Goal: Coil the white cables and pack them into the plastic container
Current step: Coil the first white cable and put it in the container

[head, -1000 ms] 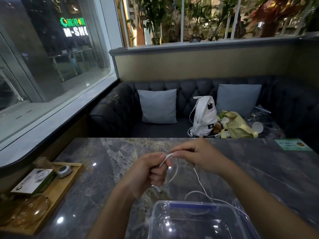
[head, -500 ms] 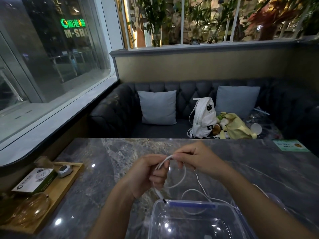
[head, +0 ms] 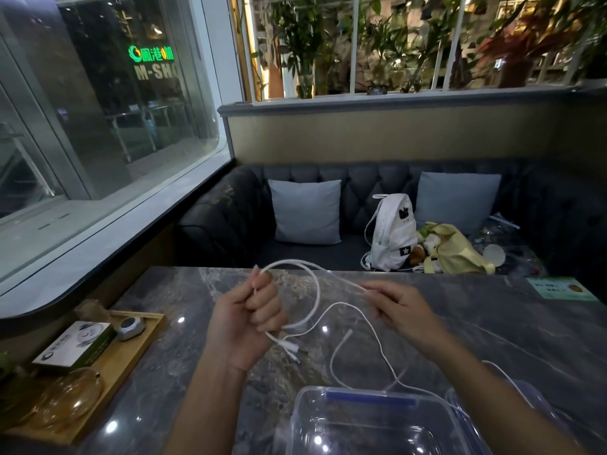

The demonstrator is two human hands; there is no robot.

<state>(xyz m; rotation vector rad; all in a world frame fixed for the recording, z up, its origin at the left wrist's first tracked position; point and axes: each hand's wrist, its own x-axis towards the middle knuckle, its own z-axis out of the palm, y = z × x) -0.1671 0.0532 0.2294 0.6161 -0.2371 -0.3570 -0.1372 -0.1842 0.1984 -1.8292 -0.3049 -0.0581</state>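
The left hand curls in a fist round a loop of thin white cable, while the right hand pinches the same cable between thumb and fingertips. The cable arcs between them above the grey marble table and trails down towards the far rim of the clear plastic container

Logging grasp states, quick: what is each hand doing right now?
Left hand: curled round the thin white cable, gripping its loop.
Right hand: pinching a strand of the same cable.
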